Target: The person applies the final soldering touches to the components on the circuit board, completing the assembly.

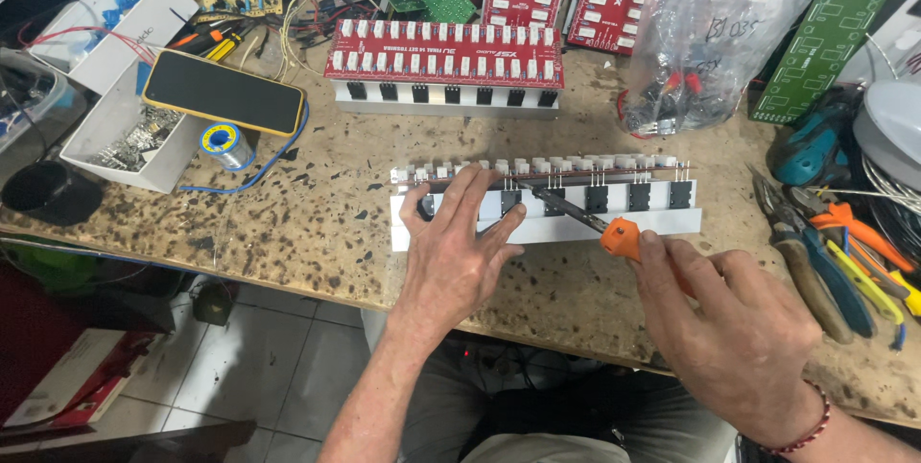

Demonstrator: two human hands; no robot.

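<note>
A long white metal bar (576,223) with a row of black transistors (639,196) lies across the middle of the bench (317,223), and a circuit board (576,167) with white blocks stands along its far edge. The left hand (459,250) rests flat on the left part of the bar, fingers spread and loose, pressing it down without grasping. The right hand (731,329) is clenched around the orange handle of a screwdriver (602,229); its dark shaft points up and left, and the tip meets the bar near one transistor, just beside the left fingertips.

Behind the bar stands a red board (443,55) on its own metal bar. Farther left lie a phone (223,92), a solder spool (223,142) and white boxes (120,127) of small parts. To the right are a clear bag (710,41) of parts and several pliers (815,252) with coloured handles.
</note>
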